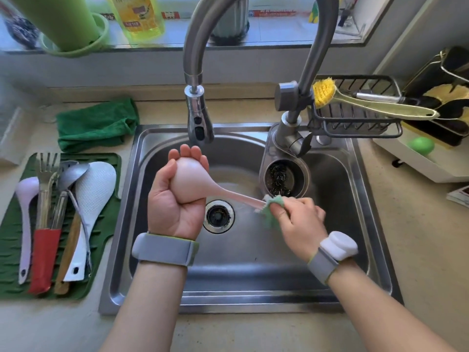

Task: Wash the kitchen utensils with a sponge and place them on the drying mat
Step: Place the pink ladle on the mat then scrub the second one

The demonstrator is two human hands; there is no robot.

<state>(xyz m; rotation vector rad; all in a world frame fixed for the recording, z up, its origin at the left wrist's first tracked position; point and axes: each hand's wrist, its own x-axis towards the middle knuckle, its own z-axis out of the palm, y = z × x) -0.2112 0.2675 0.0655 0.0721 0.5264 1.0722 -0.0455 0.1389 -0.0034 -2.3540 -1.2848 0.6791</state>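
Both hands scrub: left hand (pixel 175 199) grips pink spoon (pixel 198 184), right hand (pixel 299 219) pinches sponge (pixel 272 208).

A folded green cloth (pixel 97 124) lies at the table's back edge, left of the sink. On the right, a yellow-bristled brush (pixel 355 101) rests across a wire caddy (pixel 360 123); a yellow detergent bottle (pixel 137 16) stands on the windowsill.

No legible text; print on yellow bottle (pixel 137 15) label too blurred.
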